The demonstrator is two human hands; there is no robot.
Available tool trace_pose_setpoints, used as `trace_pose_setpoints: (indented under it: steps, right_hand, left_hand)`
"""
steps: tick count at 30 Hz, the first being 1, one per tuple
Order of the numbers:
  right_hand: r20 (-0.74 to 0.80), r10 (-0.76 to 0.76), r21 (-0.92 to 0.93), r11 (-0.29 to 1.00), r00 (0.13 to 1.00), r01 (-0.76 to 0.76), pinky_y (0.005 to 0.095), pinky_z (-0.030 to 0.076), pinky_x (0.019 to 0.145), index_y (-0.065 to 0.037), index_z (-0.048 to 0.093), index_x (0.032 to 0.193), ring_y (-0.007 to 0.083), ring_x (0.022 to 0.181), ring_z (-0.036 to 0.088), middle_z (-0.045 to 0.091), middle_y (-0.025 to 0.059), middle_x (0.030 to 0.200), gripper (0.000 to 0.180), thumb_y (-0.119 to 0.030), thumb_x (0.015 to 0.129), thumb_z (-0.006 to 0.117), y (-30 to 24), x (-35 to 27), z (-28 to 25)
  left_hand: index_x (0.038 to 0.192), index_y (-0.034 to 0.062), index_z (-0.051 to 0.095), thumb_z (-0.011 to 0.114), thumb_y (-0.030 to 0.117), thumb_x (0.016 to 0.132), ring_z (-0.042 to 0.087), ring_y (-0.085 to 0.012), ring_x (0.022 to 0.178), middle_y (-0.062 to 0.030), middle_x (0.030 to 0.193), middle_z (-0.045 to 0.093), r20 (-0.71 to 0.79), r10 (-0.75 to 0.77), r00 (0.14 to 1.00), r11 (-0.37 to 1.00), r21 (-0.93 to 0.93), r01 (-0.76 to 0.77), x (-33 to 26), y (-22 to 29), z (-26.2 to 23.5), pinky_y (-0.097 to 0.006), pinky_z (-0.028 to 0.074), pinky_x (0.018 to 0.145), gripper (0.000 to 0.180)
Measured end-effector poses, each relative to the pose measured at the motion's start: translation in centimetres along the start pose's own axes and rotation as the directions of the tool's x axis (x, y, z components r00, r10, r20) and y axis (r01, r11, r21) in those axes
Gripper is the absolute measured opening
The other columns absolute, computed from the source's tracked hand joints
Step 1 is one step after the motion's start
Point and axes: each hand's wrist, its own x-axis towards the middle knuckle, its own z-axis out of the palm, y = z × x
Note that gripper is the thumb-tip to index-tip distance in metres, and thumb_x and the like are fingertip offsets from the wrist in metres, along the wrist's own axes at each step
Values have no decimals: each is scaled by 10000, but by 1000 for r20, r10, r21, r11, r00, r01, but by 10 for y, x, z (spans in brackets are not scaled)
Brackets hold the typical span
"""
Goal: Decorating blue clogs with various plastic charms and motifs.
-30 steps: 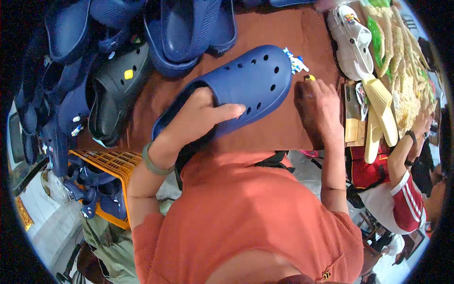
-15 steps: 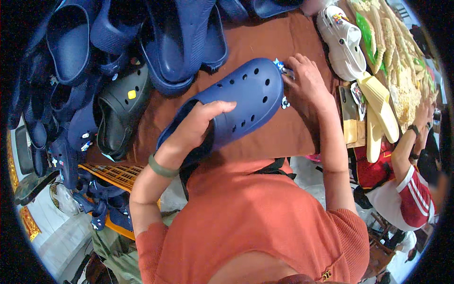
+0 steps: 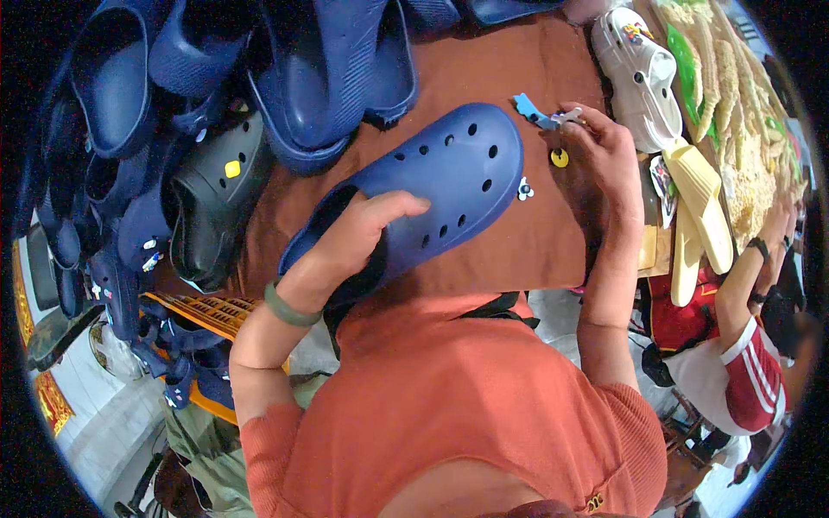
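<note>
My left hand [image 3: 332,237] is closed round the open heel side of a navy blue clog [image 3: 440,164], its thumb lying on the upper. The clog's toe points up and right, and the holes I can see in it are bare. To the right of the toe, my right hand [image 3: 609,160] pinches a small whitish shoe charm [image 3: 566,117] between its fingertips. A blue charm [image 3: 534,111] is beside those fingertips. Below it lies a round yellow charm [image 3: 560,158]. A small black-and-white charm [image 3: 525,189] sits right by the toe's edge.
Many navy clogs [image 3: 302,112] are heaped at the far left, with a black clog [image 3: 220,190] bearing a yellow charm. A white clog [image 3: 643,86] and pale yellow slides [image 3: 695,207] lie right. Another person's hands [image 3: 773,233] are at the far right. An orange crate [image 3: 203,315] stands lower left.
My right hand has moved right, away from the clog's toe, with a whitish charm in its fingers. The blue and yellow charms have come into view. My left hand keeps its hold on the clog.
</note>
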Motion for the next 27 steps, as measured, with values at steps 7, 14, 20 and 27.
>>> trace_pose_setpoints:
  steps: [7,14,20,27]
  right_hand:
    - [-23,-331,150,932,943,330,258,466,804,-11,693,998,147,936,591,631,68,970,237,23,764,684,-25,-16,33]
    - [169,-727,-200,636,665,746,317,507,763,-51,704,927,209,879,614,633,73,964,263,-5,673,753,-20,-14,39]
    - [260,-643,-89,727,720,681,331,491,801,-48,699,939,217,897,613,632,76,984,257,-64,691,763,-29,-20,35]
    - [272,-543,-77,810,794,581,337,462,843,-33,694,888,226,933,597,644,71,940,185,-69,713,744,-39,-17,39]
  left_hand:
    - [1081,-19,606,575,145,786,621,-170,898,-80,1008,646,11,23,1000,999,40,-23,3,-4,0,-306,489,831,339]
    - [1075,-13,608,565,139,773,612,-163,918,-77,1018,642,73,86,994,995,-47,-83,6,-5,2,-301,486,839,341]
    - [1047,-4,613,568,143,772,617,-163,893,-65,997,642,90,39,995,998,-44,-35,4,-4,0,-302,497,818,316]
    - [1030,-9,605,568,134,771,620,-163,868,-69,975,640,85,89,992,996,-34,-86,7,-7,0,-302,502,805,298]
